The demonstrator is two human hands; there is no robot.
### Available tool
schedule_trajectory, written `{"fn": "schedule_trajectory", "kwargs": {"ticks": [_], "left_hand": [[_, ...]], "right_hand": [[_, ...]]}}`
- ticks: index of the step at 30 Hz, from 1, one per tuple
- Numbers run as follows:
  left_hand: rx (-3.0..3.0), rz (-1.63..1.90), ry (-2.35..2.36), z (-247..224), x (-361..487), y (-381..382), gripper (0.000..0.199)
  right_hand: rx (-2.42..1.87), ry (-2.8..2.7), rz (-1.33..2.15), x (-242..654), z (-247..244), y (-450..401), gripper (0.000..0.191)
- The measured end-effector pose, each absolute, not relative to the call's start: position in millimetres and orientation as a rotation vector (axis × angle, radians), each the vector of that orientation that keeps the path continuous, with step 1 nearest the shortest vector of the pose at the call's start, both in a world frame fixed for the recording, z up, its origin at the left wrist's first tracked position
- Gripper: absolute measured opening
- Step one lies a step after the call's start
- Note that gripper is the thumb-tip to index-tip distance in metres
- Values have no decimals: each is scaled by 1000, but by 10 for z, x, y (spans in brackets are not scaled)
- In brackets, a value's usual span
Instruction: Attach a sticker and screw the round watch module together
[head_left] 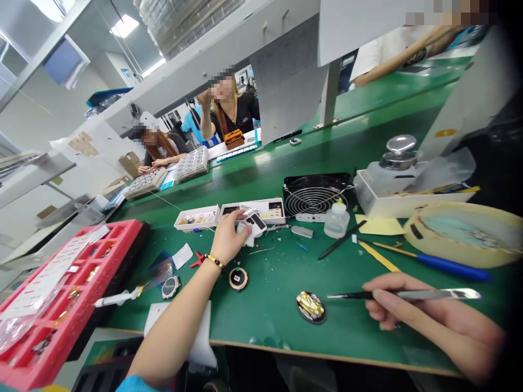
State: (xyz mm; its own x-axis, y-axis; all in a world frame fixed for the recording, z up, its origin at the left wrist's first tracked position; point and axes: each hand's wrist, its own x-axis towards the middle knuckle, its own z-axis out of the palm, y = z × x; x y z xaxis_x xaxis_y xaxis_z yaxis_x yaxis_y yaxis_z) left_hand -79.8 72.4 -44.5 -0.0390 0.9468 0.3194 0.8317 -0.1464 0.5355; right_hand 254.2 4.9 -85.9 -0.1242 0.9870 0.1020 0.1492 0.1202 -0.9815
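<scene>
Slim black-and-steel tweezers, light and stiff, best held mid-shank, pinched in the right hand above the green table; left hand, half-curled, grasps a small white-and-black card, thin and delicate, best taken by its edges, at the white plastic tray.

Left arm reaches forward from lower edge, bare forearm angled up and right, blue sleeve at bottom edge. Beaded bracelet around left wrist. Left hand tips forward, palm down, fingers curled and closed. Right forearm enters from lower right, nearly level. Right hand turned on its side, fingers curled in a closed grip.
</scene>
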Motion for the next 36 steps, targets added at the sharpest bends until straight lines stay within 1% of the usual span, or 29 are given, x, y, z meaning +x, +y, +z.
{"fn": "schedule_trajectory", "kwargs": {"ticks": [3,7,10,12,15,17,19,23,26,28,31,33,36], "left_hand": [[2057,980,1913,-453,-811,738,41],[2059,1047,1876,-449,-859,763,27],[2035,1091,1812,-407,-862,744,24],[1943,1153,1704,-360,-802,689,26],[1658,1224,1414,-300,-574,528,36],[1511,1129,1220,-296,-354,391,41],[1512,951,1133,-327,-135,273,38],[1891,734,1281,-424,100,204,25],[2119,673,1384,-439,54,229,32],[2201,643,1416,-415,-20,226,37],[2275,601,1419,-366,-101,199,40],[2331,587,1374,-349,-120,190,36],[2404,598,1205,-358,-117,204,25]], "right_hand": [[-1201,-1442,1347,2611,-827,96,40],[-1182,-1544,1347,2664,-769,148,47],[-1164,-1512,1363,2648,-722,148,53],[-1153,-1445,1393,2650,-702,128,54],[-1137,-1323,1426,2715,-688,72,51],[-1154,-1276,1389,2791,-673,26,52],[-1214,-1288,1294,2862,-650,-15,53],[-1347,-1413,1044,2876,-603,-44,55],[-1388,-1418,1075,2765,-605,-32,58],[-1395,-1443,1117,2678,-624,-23,56],[-1362,-1598,1047,2585,-660,-12,42],[-1311,-1674,992,2549,-685,-2,34],[-1246,-1693,976,2516,-724,21,27]]}}
